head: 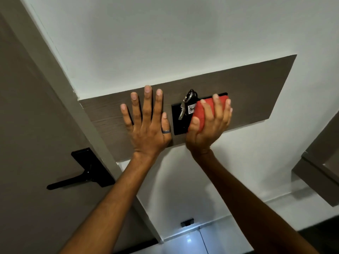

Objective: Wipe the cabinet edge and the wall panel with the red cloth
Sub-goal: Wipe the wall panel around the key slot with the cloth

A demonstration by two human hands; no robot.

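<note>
A brown wood-grain wall panel point(247, 85) runs across the white wall. My left hand point(147, 123) lies flat on its left part, fingers spread, a ring on the thumb. My right hand point(211, 123) grips a folded red cloth point(200, 111) and presses it against the black switch plate point(177, 118) set in the panel. A key with a white tag point(187, 105) hangs from the plate, just left of the cloth. The cabinet point(319, 162) shows at the right edge, apart from both hands.
A brown door with a black lever handle point(84, 171) stands at the left, its frame touching the panel's left end. A small black door stop point(187, 222) sits low on the wall above the shiny tiled floor.
</note>
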